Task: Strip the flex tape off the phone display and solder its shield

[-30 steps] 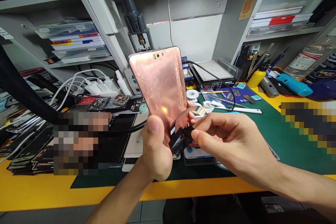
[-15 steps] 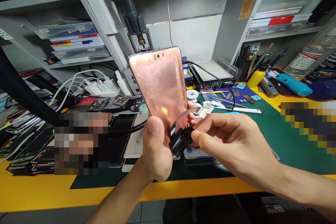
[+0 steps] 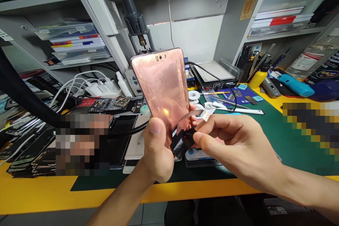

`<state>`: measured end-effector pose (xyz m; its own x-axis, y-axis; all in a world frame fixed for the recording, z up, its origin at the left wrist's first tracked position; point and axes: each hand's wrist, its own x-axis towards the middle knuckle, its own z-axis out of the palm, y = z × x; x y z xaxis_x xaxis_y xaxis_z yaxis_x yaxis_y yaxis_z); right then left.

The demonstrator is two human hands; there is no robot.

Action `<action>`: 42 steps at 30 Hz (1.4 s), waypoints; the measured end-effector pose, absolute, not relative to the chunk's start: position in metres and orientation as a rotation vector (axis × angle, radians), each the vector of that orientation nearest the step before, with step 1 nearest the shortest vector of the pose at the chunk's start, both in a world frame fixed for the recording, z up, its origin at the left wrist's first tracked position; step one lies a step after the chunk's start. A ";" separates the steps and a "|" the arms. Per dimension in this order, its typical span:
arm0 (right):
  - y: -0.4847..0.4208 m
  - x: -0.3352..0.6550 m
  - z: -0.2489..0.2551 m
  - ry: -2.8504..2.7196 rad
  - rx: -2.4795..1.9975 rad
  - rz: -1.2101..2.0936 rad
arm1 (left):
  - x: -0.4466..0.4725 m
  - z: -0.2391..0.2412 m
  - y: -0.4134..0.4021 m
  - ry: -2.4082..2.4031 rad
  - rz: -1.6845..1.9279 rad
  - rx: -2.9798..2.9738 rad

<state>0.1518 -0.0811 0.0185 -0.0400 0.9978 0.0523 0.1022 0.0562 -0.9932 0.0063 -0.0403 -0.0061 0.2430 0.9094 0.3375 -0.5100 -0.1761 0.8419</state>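
Observation:
A phone screen [image 3: 164, 81] with a copper-coloured back is held up, slightly tilted, above the bench. My left hand [image 3: 159, 148] grips its lower part, thumb on the left edge and fingertips showing past the right edge. From its bottom end comes a thin flex cable [image 3: 189, 113] that curves up to a pale connector end [image 3: 205, 114]. Black tape [image 3: 181, 144] lies around the cable's base. Between thumb and forefinger, my right hand [image 3: 233, 141] pinches a loose flap of this tape. The screen's front side is hidden from me.
Behind stands a heating plate [image 3: 214, 74], with a solder spool [image 3: 194, 96] nearer. Circuit boards [image 3: 106, 104] and several phones [image 3: 120, 141] lie on the left of the green mat [image 3: 286, 141]. A thick black cable [image 3: 29, 95] crosses the left side. A yellow bottle [image 3: 256, 77] stands at right.
Almost nothing differs. The cable's connector end has shifted very slightly, and both hands keep the same grip.

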 end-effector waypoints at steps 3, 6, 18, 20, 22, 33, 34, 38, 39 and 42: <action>-0.081 0.151 0.018 -1.343 -1.215 1.140 | 0.006 -0.006 -0.040 0.395 1.283 1.123; -0.081 0.151 0.017 -1.347 -1.212 1.129 | 0.006 -0.006 -0.040 0.369 1.264 1.107; -0.082 0.152 0.017 -1.397 -1.153 1.080 | 0.006 -0.008 -0.037 0.411 1.381 1.160; -0.082 0.152 0.017 -1.397 -1.147 1.076 | 0.007 -0.007 -0.037 0.388 1.357 1.158; -0.084 0.153 0.016 -1.402 -1.149 1.068 | 0.008 -0.007 -0.037 0.366 1.329 1.155; -0.083 0.150 0.019 -1.453 -1.148 0.967 | 0.004 -0.014 -0.036 0.420 1.357 1.156; -0.083 0.150 0.019 -1.458 -1.147 0.953 | 0.003 -0.015 -0.035 0.426 1.363 1.159; -0.083 0.150 0.019 -1.469 -1.137 0.936 | 0.003 -0.016 -0.035 0.407 1.318 1.162; -0.083 0.150 0.019 -1.469 -1.133 0.934 | 0.003 -0.016 -0.035 0.398 1.301 1.167; -0.084 0.150 0.019 -1.470 -1.132 0.934 | 0.004 -0.014 -0.036 0.388 1.294 1.189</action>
<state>0.1502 -0.0836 0.0194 -0.0440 0.9660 0.2549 0.1797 0.2586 -0.9491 0.0039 -0.0359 -0.0140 0.3089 0.8749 0.3730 -0.5258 -0.1697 0.8335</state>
